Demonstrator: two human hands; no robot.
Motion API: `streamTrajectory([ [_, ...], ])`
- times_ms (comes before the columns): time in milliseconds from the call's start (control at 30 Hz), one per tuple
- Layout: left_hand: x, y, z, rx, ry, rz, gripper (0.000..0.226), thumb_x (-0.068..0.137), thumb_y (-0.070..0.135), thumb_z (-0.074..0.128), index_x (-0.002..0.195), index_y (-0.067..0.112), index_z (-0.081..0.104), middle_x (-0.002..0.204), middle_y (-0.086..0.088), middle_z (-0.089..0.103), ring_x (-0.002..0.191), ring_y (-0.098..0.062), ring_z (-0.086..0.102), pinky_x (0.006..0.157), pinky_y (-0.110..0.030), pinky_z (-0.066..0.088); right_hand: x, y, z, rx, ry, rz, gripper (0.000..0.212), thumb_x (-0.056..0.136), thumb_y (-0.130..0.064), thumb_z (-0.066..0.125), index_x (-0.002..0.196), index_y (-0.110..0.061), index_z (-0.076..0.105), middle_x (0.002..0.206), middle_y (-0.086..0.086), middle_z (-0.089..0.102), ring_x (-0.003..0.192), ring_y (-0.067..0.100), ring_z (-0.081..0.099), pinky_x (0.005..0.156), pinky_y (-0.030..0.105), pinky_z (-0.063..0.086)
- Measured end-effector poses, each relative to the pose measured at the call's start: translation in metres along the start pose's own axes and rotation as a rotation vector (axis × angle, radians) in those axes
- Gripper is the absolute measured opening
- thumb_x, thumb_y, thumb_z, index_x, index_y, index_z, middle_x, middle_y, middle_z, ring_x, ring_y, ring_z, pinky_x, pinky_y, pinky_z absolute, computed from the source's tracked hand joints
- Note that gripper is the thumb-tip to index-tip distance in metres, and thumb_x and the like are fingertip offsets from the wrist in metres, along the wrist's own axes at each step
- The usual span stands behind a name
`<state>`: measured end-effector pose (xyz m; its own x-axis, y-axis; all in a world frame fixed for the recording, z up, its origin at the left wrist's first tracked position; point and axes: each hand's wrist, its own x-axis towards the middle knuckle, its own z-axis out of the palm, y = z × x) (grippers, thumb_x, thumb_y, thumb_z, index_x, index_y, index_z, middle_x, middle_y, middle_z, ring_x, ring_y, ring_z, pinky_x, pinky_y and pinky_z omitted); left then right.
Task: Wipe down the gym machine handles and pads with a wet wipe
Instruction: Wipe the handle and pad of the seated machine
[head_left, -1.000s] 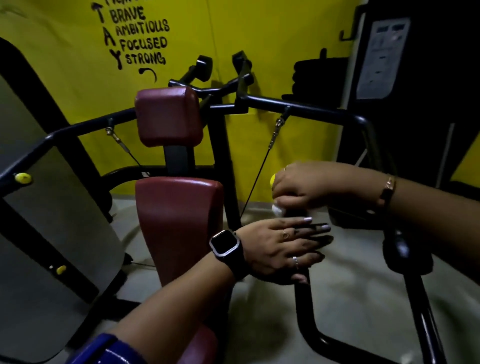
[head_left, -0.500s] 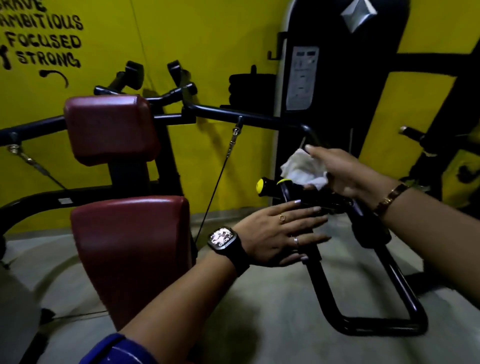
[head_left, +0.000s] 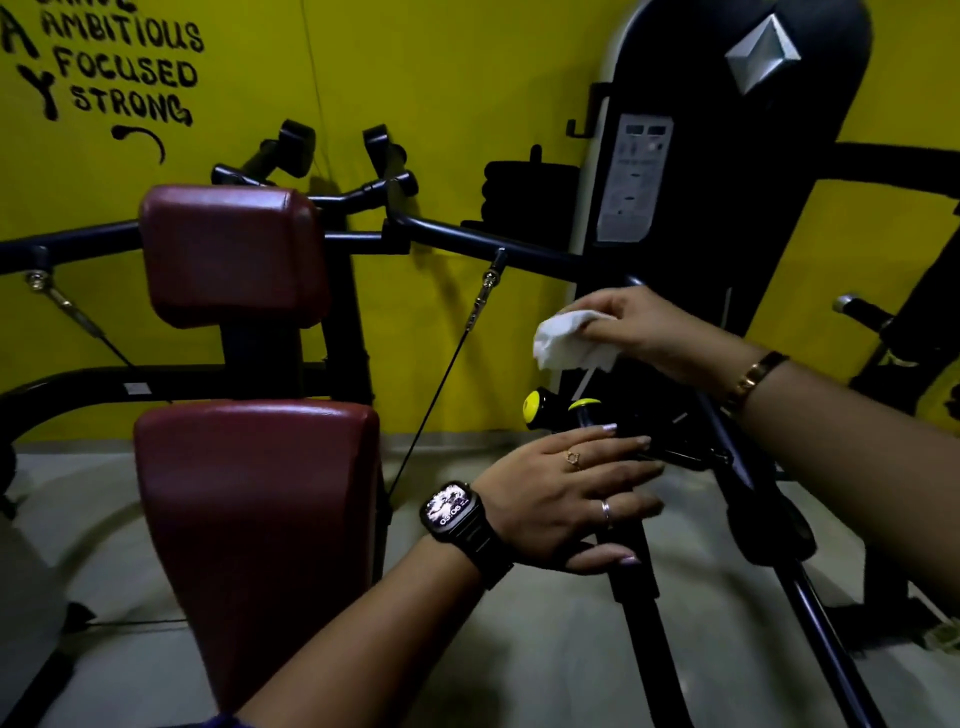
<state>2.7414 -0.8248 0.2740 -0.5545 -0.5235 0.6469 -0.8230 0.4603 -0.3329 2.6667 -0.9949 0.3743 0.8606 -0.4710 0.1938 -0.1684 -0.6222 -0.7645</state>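
A white wet wipe (head_left: 569, 339) is bunched in my right hand (head_left: 641, 325), which pinches it in the air above the black handle with yellow end caps (head_left: 540, 408). My left hand (head_left: 566, 493) lies just below, fingers straight, resting across the black handle bar (head_left: 634, 582). To the left stand the machine's two dark red pads, the upper pad (head_left: 231, 254) and the larger lower pad (head_left: 249, 519).
A black frame bar (head_left: 519, 249) runs behind the pads, with a cable (head_left: 441, 374) hanging from it. A tall black weight-stack cover (head_left: 727, 156) stands at the right against the yellow wall. More black handles (head_left: 296, 143) stick up at the back.
My right hand lifted the wipe off the handle and now holds it higher above the yellow caps. The left hand stayed on the bar. The view shifted slightly left.
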Motion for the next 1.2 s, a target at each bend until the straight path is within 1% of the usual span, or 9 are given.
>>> streamTrajectory([
  [167,-0.003,0.002,0.002,-0.034,0.003,-0.098,0.061,0.100,0.052,0.030,0.124,0.010,0.066,0.138,-0.012,0.056,0.141,-0.027,0.037,0.121,-0.037,0.020,0.015,-0.004,0.028,-0.146,-0.481,-0.002,0.021,0.097,-0.022,0.053,0.107,-0.012,0.068,0.099,0.004,0.071,0.090,0.014,0.065,0.084,0.034,0.050],
  [267,-0.004,0.007,0.004,-0.061,0.025,-0.150,0.059,0.100,0.050,0.031,0.122,0.009,0.067,0.138,-0.012,0.057,0.141,-0.027,0.037,0.120,-0.038,0.020,0.014,0.003,0.029,-0.115,-0.609,-0.026,0.043,0.093,-0.045,0.052,0.111,-0.011,0.071,0.113,0.012,0.069,0.110,0.028,0.062,0.100,0.043,0.044],
  [367,-0.006,0.015,0.005,-0.095,0.063,-0.212,0.057,0.100,0.047,0.031,0.120,0.008,0.068,0.138,-0.012,0.057,0.141,-0.026,0.036,0.119,-0.039,0.022,0.016,0.015,0.025,-0.002,-0.593,-0.077,0.046,0.092,-0.051,0.053,0.108,-0.013,0.073,0.118,0.013,0.066,0.112,0.039,0.056,0.094,0.051,0.044],
  [500,-0.007,0.021,0.010,-0.140,0.106,-0.273,0.056,0.100,0.045,0.031,0.119,0.008,0.068,0.139,-0.012,0.056,0.143,-0.025,0.034,0.119,-0.040,0.023,0.026,0.018,0.037,-0.013,-0.573,0.001,0.044,0.087,-0.045,0.054,0.101,-0.008,0.073,0.094,0.014,0.067,0.082,0.018,0.057,0.075,0.030,0.042],
  [633,-0.007,0.020,0.012,-0.155,0.145,-0.269,0.057,0.100,0.046,0.031,0.117,0.008,0.069,0.137,-0.011,0.057,0.142,-0.024,0.035,0.118,-0.040,0.025,0.031,0.010,0.045,-0.083,-0.726,-0.041,0.025,0.096,-0.026,0.054,0.089,-0.013,0.074,0.102,0.021,0.068,0.084,0.017,0.065,0.077,0.024,0.050],
  [767,-0.007,0.020,0.014,-0.165,0.171,-0.268,0.056,0.099,0.045,0.032,0.116,0.008,0.070,0.136,-0.011,0.058,0.141,-0.025,0.038,0.117,-0.041,0.026,0.028,0.014,0.029,0.092,-0.772,-0.143,0.027,0.094,-0.022,0.052,0.085,-0.017,0.077,0.107,0.017,0.070,0.111,0.034,0.061,0.098,0.047,0.048],
  [900,-0.007,0.021,0.017,-0.174,0.204,-0.273,0.057,0.099,0.046,0.031,0.115,0.008,0.070,0.134,-0.011,0.059,0.141,-0.025,0.039,0.117,-0.041,0.026,0.032,0.027,0.025,0.238,-0.603,-0.045,0.028,0.090,-0.023,0.053,0.089,-0.006,0.074,0.104,0.021,0.068,0.091,0.022,0.065,0.078,0.027,0.050],
  [1033,-0.007,0.021,0.019,-0.174,0.217,-0.271,0.059,0.100,0.046,0.029,0.114,0.007,0.071,0.134,-0.011,0.060,0.140,-0.026,0.040,0.117,-0.042,0.026,0.034,0.020,0.041,-0.002,-0.758,-0.002,0.023,0.095,-0.019,0.056,0.105,-0.001,0.067,0.087,-0.001,0.071,0.076,0.005,0.065,0.068,0.015,0.047],
  [1200,-0.007,0.021,0.020,-0.176,0.224,-0.270,0.059,0.100,0.047,0.029,0.114,0.007,0.071,0.133,-0.011,0.060,0.140,-0.026,0.040,0.117,-0.042,0.026,0.032,0.020,0.030,0.025,-0.782,-0.144,0.015,0.091,-0.016,0.062,0.102,-0.015,0.073,0.107,0.006,0.071,0.107,0.024,0.065,0.092,0.033,0.051],
])
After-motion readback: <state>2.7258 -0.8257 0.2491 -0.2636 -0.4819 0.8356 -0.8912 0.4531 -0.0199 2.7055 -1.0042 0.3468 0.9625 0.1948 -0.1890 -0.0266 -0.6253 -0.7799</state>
